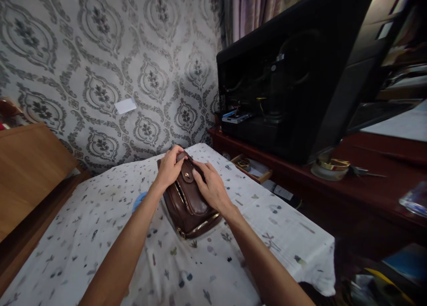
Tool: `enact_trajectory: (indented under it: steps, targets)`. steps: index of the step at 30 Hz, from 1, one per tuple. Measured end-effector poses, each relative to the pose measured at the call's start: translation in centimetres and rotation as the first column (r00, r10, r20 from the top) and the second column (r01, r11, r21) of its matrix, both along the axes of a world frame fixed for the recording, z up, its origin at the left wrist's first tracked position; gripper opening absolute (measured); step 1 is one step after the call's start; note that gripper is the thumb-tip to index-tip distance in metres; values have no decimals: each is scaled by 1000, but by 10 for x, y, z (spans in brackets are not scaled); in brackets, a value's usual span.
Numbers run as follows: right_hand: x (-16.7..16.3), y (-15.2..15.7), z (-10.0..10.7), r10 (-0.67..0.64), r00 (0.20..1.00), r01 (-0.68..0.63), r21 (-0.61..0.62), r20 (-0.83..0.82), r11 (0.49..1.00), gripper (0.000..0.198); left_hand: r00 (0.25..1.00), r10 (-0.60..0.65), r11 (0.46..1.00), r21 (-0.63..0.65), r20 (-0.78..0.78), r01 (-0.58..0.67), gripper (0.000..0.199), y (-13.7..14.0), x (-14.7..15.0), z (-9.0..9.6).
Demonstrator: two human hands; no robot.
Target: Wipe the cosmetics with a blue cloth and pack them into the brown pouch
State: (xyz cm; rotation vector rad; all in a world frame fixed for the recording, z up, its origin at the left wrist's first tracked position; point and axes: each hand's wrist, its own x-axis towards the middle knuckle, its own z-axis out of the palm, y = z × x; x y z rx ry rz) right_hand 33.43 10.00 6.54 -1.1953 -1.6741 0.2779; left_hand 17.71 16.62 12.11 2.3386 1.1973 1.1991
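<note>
1. Brown bag, one. Lies on the patterned cloth, front panel up, zipped end towards the person, between the two hands.
2. Left hand, one. Fingers bent over the bag's far end, thumb towards the flap. From where I stand I cannot tell whether it grips or merely rests.
3. Right hand, one. Half curled along the bag's right side, fingertips near the far end, thumb on the front. Any pinch is hidden from me.
4. Gold-coloured clasp, one, on the flap's tab, between the hands. Risk, in my judgement: a hard tug on the flap could strain it or twist the tab.
5. Slanting zip, one, along the front; it seems to gape slightly. Risk: tipping the bag could let small contents slip out, if there are any.
6. Edge zip, one, around the near end. Risk: cloth caught in its teeth, should the bag be dragged.
7. The cloth itself: slightly creased. Risk: bunching under the bag if both hands push unevenly.
8. Blue item, one, left of the bag, partly behind the left forearm. Risk: a sideways sweep of that arm could knock it.
</note>
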Motion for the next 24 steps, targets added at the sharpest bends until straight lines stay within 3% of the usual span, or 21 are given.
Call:
enact_trajectory:
  steps: [6,9,13,19,24]
  targets:
    - [5,3,-6,35,985,-38,-13,-167,999,45,998,-53,996,-68,21,55,19,5,0,-2]
    - [4,2,-5,64,982,-56,48,-178,997,39,999,-44,997,-59,-8,44,26,4,1,-1]
    - [3,3,-5,35,992,-26,75,-123,997,37,996,0,1000,-11,-91,-1,30,0,4,4]
    - [-2,1,2,-86,996,89,-70,35,994,48,996,-5,1000,4,-93,5,31,0,5,5]
    - [-1,-3,14,-53,989,78,-175,141,982,53,992,-36,999,21,-118,39,33,1,1,5]
